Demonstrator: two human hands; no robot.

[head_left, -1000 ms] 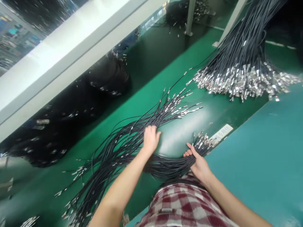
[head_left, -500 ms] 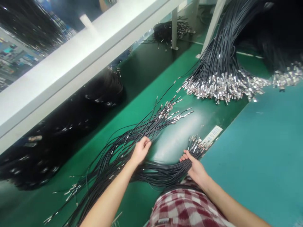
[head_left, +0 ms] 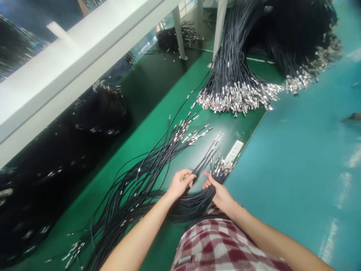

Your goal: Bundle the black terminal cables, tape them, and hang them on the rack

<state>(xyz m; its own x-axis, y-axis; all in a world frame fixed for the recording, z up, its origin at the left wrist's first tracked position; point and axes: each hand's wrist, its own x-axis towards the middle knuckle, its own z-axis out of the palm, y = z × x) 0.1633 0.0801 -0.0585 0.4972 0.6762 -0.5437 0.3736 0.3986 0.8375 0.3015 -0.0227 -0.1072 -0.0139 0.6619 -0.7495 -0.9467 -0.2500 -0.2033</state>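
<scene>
My left hand [head_left: 182,182] pinches a few black cables [head_left: 205,160], whose metal-tipped ends point up and to the right. Close beside it, my right hand [head_left: 217,190] is closed around a thick bundle of black cables [head_left: 194,205] just below their silvery terminals. On the green table [head_left: 158,133], a loose spread of black cables [head_left: 152,162] runs from the lower left up to the middle. A white label [head_left: 234,150] lies behind the terminals of the held bundle.
Big piles of black cables with silvery ends [head_left: 237,75] drape at the upper right. A white frame bar [head_left: 84,52] crosses the upper left, with dark cable heaps [head_left: 100,109] beneath it. The table's edge borders a blue-green surface [head_left: 282,169] at right.
My left hand has moved right, close to my right hand, and now holds a few cables. The view has shifted, so the surroundings appear further left.
</scene>
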